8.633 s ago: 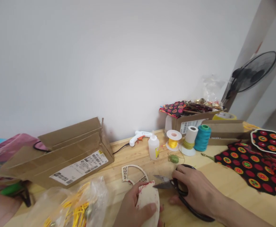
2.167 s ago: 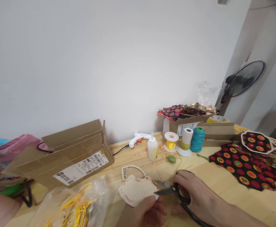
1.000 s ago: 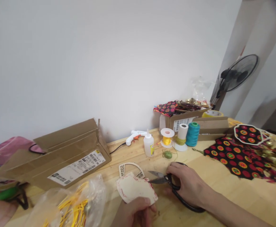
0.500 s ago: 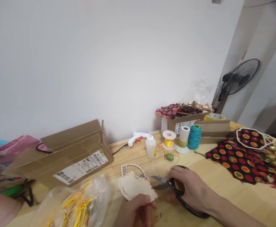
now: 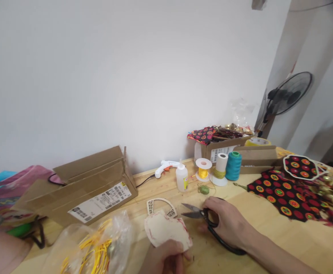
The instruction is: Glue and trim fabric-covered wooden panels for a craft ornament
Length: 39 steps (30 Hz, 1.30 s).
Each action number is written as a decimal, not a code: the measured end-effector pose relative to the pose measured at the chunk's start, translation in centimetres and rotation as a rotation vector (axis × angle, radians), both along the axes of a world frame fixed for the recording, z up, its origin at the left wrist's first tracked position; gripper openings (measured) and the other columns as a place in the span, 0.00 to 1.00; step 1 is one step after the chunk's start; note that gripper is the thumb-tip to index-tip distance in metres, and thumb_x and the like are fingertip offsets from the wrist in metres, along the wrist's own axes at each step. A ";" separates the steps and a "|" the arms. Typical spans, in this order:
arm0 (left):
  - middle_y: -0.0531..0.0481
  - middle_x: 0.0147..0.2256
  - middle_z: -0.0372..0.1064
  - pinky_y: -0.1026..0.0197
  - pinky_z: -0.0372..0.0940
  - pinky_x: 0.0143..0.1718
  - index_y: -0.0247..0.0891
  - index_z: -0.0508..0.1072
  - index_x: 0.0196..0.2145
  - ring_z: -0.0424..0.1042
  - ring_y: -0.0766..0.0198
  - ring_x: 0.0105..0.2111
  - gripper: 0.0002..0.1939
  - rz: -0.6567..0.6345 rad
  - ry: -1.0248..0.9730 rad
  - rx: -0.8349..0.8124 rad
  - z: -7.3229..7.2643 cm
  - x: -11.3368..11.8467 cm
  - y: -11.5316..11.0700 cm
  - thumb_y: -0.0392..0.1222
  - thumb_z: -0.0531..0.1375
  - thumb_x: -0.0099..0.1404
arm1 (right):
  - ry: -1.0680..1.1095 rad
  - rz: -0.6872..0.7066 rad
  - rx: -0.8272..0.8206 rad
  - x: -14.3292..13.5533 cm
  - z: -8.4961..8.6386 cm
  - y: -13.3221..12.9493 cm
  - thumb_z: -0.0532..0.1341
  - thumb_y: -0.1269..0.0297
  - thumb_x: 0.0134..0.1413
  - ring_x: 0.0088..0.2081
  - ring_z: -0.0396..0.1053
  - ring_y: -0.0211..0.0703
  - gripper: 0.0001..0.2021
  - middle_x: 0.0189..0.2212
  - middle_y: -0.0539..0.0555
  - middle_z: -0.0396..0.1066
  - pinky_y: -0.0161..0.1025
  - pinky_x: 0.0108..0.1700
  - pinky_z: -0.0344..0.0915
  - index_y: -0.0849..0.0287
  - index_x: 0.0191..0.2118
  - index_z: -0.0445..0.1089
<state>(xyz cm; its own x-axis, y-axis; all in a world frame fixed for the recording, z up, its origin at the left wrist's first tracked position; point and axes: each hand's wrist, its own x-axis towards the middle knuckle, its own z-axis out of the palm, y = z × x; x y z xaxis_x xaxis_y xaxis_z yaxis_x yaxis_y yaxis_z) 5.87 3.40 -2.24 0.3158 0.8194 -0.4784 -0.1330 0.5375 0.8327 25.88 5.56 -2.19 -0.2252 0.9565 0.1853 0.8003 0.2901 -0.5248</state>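
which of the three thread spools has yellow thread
The leftmost spool, beside the yellow-labelled bottle: it is wound in yellow, while the middle spool is olive and the rightmost spool teal.

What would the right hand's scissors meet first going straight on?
Likely the wooden frame: the scissors in the right hand point, blades apart, at its right end. The cream piece sits just below that line in view; depth is unclear, so they might pass above the frame.

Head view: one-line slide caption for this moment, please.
Left hand holds a cream-coloured piece; right hand holds scissors, blades apart, beside it.
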 end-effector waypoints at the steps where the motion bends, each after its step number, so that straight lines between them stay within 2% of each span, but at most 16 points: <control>1: 0.55 0.04 0.55 0.71 0.44 0.09 0.31 0.71 0.12 0.52 0.76 0.06 0.12 0.032 -0.017 0.020 0.1 0.0 0.2 0.43 0.56 0.41 | 0.029 0.020 0.008 0.1 0.0 -0.1 0.61 0.59 0.40 0.32 0.63 0.41 0.09 0.29 0.49 0.65 0.34 0.32 0.56 0.55 0.29 0.64; 4: 0.57 0.04 0.54 0.70 0.41 0.06 0.33 0.70 0.12 0.48 0.75 0.04 0.12 0.112 -0.036 0.089 0.3 0.0 0.7 0.45 0.57 0.41 | 0.083 0.073 0.003 0.3 -0.1 -0.8 0.63 0.61 0.39 0.33 0.62 0.41 0.10 0.30 0.49 0.65 0.34 0.33 0.57 0.55 0.30 0.64; 6: 0.57 0.05 0.55 0.71 0.43 0.06 0.33 0.70 0.13 0.49 0.76 0.05 0.11 0.113 -0.046 0.120 0.4 0.0 0.9 0.45 0.57 0.41 | 0.089 0.093 -0.012 0.4 0.1 -1.3 0.64 0.63 0.37 0.32 0.62 0.40 0.11 0.30 0.49 0.65 0.34 0.33 0.57 0.55 0.30 0.64; 14: 0.57 0.07 0.58 0.70 0.47 0.10 0.34 0.68 0.16 0.52 0.75 0.07 0.13 0.004 -0.033 0.124 0.1 0.1 0.9 0.47 0.55 0.45 | 0.083 0.084 -0.061 -0.1 0.5 -2.0 0.62 0.65 0.38 0.34 0.62 0.41 0.09 0.31 0.49 0.64 0.34 0.34 0.57 0.56 0.31 0.64; 19: 0.58 0.07 0.55 0.69 0.42 0.11 0.34 0.66 0.15 0.49 0.75 0.09 0.12 -0.054 0.004 0.105 0.2 0.3 0.6 0.46 0.54 0.45 | 0.009 0.085 -0.067 -0.5 0.7 -2.0 0.59 0.69 0.38 0.32 0.62 0.40 0.06 0.30 0.49 0.64 0.34 0.32 0.56 0.55 0.28 0.63; 22: 0.60 0.07 0.52 0.69 0.39 0.12 0.35 0.66 0.16 0.46 0.75 0.09 0.11 -0.071 0.075 0.090 0.3 0.3 0.4 0.45 0.52 0.47 | 0.001 0.106 -0.060 -0.4 0.8 -1.9 0.58 0.68 0.39 0.31 0.62 0.39 0.05 0.29 0.49 0.64 0.33 0.31 0.55 0.55 0.28 0.63; 26: 0.60 0.08 0.52 0.68 0.42 0.14 0.36 0.65 0.16 0.48 0.74 0.11 0.12 -0.080 0.200 0.160 0.6 0.2 0.4 0.45 0.49 0.49 | -0.021 0.109 -0.072 -0.3 0.9 -1.7 0.61 0.62 0.39 0.30 0.61 0.39 0.08 0.28 0.48 0.64 0.33 0.30 0.55 0.55 0.28 0.62; 28: 0.60 0.08 0.51 0.68 0.43 0.14 0.36 0.64 0.17 0.48 0.74 0.11 0.12 -0.091 0.248 0.187 0.9 0.2 0.4 0.45 0.49 0.50 | -0.034 0.105 -0.079 -0.3 0.9 -1.7 0.61 0.62 0.39 0.30 0.61 0.38 0.07 0.28 0.47 0.63 0.33 0.30 0.54 0.55 0.27 0.62; 32: 0.61 0.08 0.49 0.68 0.42 0.14 0.37 0.63 0.16 0.46 0.74 0.11 0.13 -0.059 0.281 0.182 1.1 0.3 0.2 0.47 0.48 0.50 | -0.042 0.086 -0.071 -0.5 0.8 -1.5 0.59 0.66 0.39 0.29 0.61 0.38 0.05 0.28 0.47 0.63 0.32 0.29 0.54 0.55 0.27 0.62; 36: 0.62 0.07 0.48 0.68 0.40 0.11 0.38 0.62 0.15 0.43 0.75 0.09 0.13 -0.076 0.263 0.110 0.8 0.4 0.1 0.49 0.48 0.46 | -0.043 0.069 -0.067 -0.6 0.6 -1.6 0.59 0.66 0.38 0.31 0.62 0.39 0.06 0.29 0.48 0.64 0.33 0.30 0.55 0.55 0.27 0.62; 39: 0.62 0.06 0.48 0.69 0.40 0.11 0.38 0.63 0.15 0.43 0.75 0.08 0.13 0.001 0.272 0.160 0.6 0.4 0.0 0.49 0.49 0.47 | -0.025 0.057 -0.065 -0.7 0.7 -1.6 0.59 0.65 0.39 0.32 0.63 0.40 0.06 0.29 0.48 0.64 0.33 0.31 0.55 0.55 0.29 0.63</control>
